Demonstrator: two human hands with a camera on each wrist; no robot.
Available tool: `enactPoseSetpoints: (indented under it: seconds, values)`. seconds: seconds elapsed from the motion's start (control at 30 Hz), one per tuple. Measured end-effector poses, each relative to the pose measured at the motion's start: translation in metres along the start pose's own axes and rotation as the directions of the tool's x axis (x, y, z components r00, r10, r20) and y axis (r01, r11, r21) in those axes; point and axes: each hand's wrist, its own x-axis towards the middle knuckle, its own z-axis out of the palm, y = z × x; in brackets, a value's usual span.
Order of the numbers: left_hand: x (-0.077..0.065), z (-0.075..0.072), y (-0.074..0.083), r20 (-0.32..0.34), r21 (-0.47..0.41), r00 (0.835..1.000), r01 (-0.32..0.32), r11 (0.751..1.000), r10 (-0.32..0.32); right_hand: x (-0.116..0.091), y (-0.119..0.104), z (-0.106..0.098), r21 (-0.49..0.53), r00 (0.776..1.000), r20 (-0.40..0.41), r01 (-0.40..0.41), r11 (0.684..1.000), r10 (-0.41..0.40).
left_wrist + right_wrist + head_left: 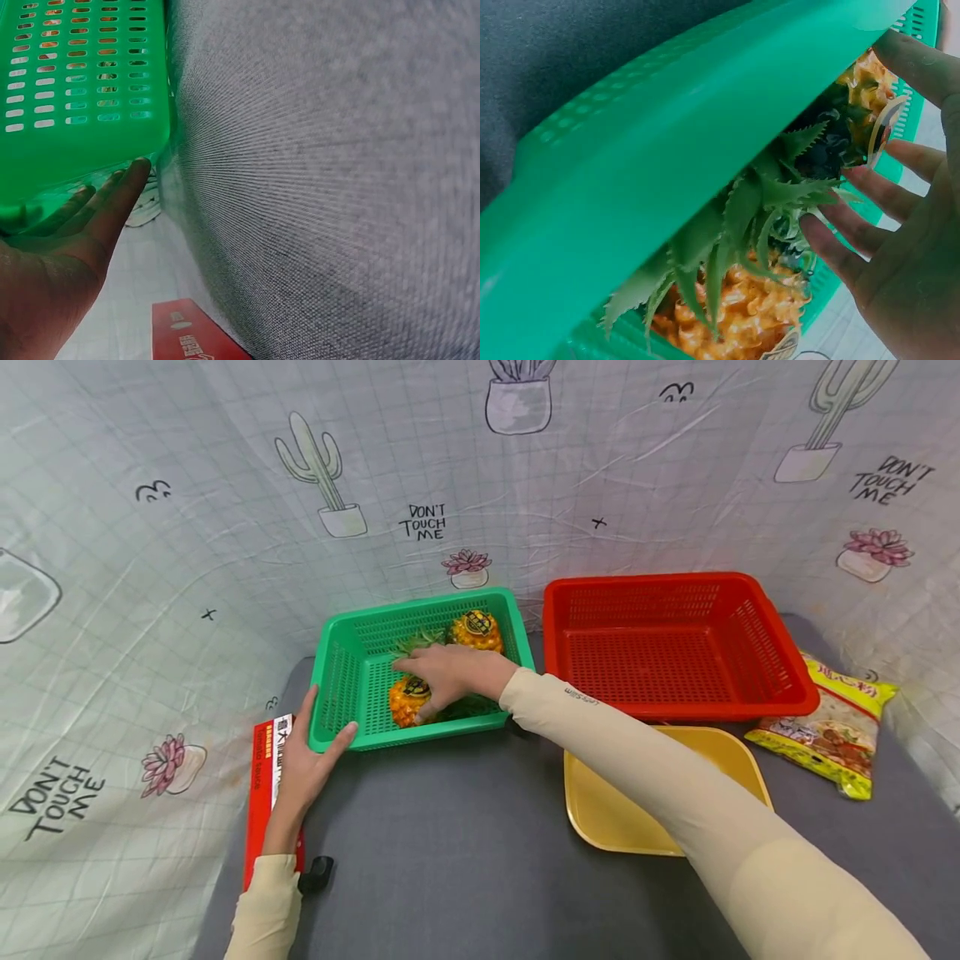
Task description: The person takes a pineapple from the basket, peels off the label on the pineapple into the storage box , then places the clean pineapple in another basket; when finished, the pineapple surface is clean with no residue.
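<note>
Two orange pineapples with green leafy crowns lie in a green plastic basket (322, 672). My right hand (453, 670) reaches over the front pineapple (402, 703), with its fingers spread and fairly straight around it. In the right wrist view the leafy crown (739, 217) hangs beside the basket wall, and the thumb is close to that fruit. The back pineapple (478, 628) sits at the basket's right rear. My left hand (303, 768) is at the basket's left front corner, its fingers extended along the outside in the left wrist view.
Right of the green basket stands a red basket (678, 706), with a yellow tray (600, 802) in front, partly under my right sleeve. A yellow food packet (832, 727) lies farther right. A red tomato sauce box (258, 785) is beside my left forearm, near a black object (317, 874).
</note>
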Motion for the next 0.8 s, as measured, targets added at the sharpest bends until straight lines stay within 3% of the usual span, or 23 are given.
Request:
enactPoseSetpoints:
  seconds: [0.33,0.8]
  values:
    - [0.000,0.001,0.000,0.004,-0.012,1.000,0.014,1.000,-0.014,0.014,-0.002,0.000,0.040,0.999,0.039,0.003,0.999,-0.005]
    - [0.002,0.001,-0.003,0.003,-0.020,1.000,0.026,0.999,-0.026,0.017,0.001,0.007,0.044,0.997,0.074,-0.002,0.999,-0.001]
